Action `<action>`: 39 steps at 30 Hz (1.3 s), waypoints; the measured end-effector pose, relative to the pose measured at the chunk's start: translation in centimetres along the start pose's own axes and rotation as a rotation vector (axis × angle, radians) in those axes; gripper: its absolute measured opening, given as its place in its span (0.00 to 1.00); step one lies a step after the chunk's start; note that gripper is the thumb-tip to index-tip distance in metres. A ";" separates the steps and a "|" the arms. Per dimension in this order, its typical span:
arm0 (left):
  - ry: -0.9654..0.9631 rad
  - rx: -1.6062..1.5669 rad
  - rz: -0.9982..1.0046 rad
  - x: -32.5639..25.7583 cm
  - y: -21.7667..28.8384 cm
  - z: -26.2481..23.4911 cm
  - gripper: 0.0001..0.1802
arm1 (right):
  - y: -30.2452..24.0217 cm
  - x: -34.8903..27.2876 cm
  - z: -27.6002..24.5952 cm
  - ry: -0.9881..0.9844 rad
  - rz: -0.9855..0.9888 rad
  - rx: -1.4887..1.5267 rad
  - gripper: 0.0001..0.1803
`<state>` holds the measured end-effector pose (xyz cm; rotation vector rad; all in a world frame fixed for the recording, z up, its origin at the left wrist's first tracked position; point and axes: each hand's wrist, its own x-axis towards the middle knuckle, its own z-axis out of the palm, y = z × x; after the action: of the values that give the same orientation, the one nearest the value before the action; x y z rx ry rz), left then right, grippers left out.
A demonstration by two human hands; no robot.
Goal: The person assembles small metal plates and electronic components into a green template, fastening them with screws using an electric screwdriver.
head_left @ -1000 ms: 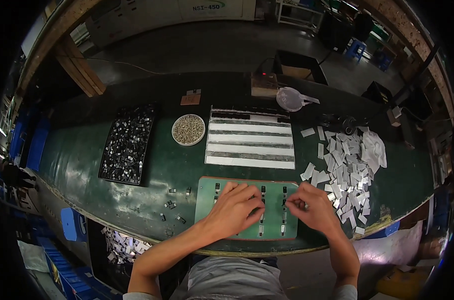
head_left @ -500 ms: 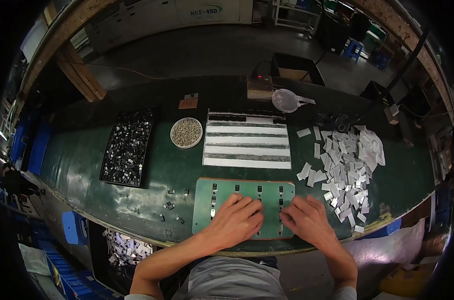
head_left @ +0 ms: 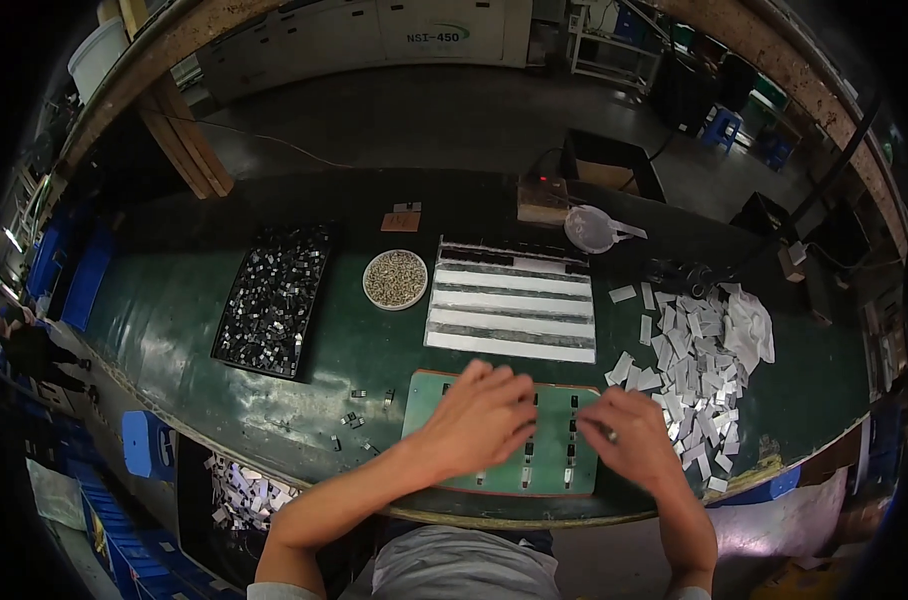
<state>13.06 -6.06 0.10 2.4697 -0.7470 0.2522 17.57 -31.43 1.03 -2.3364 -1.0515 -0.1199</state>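
Note:
A green board with rows of small black parts lies at the table's near edge, in front of me. Over its left and middle part hovers my left hand, smeared by motion; its fingers are bent, and whether they hold anything does not show. At the board's right edge, beside the right-hand column of black parts, my right hand has its thumb and fingers pinched together. A tiny pale spot shows at those fingertips, too small to name. My left hand hides part of the board.
Beyond the board lies a striped white-and-grey sheet. To its left are a round dish of small metal pieces and a black tray of black parts. Loose black parts lie nearer. Flat silvery pieces and a white cloth lie right.
The view has shifted, so the table things sit lower and farther right. My left hand has lifted and moved away from the board's lower middle, uncovering black parts there. My right hand stays near the right edge.

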 end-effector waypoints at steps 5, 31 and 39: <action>0.239 0.189 -0.139 7.2 -9.0 -0.6 0.05 | 6.6 8.2 2.0 0.157 0.207 -0.057 0.07; 0.226 0.407 -0.164 12.0 -15.8 2.3 0.04 | 12.9 15.4 5.3 0.165 0.305 -0.039 0.09; 0.321 0.109 -0.079 4.4 -11.5 -1.0 0.03 | 7.7 11.3 4.5 0.220 0.217 0.232 0.05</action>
<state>23.15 0.51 -2.81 2.4685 -0.5100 0.6570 30.10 -25.67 -2.83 -2.1524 -0.6633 -0.1582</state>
